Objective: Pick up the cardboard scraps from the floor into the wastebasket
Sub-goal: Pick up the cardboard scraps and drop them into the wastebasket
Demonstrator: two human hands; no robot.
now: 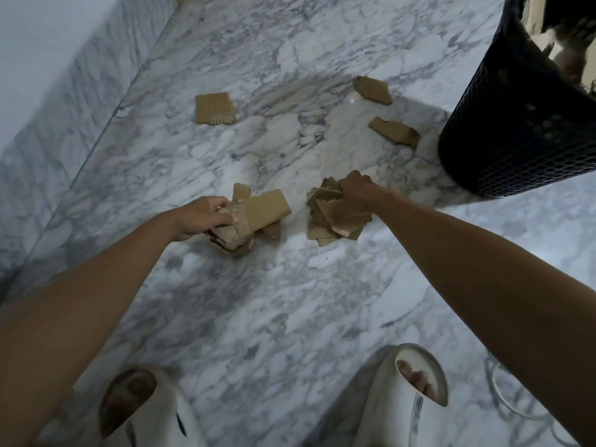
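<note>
My left hand (206, 216) grips a bundle of brown cardboard scraps (258, 214) just above the marble floor, left of centre. My right hand (358, 190) holds a second stack of torn scraps (332, 221) a little to the right. Three loose scraps lie farther off on the floor: a squarish one (215, 108) at the upper left, a torn one (373, 90) at the upper right, and a long one (394, 130) close to the basket. The black mesh wastebasket (516, 130) stands at the right, with cardboard showing inside its liner.
White marble floor (274, 301) runs to a marble skirting and wall (48, 108) on the left. My two feet in white slippers (406, 398) stand at the bottom. A thin white cord (503, 404) loops on the floor at the bottom right.
</note>
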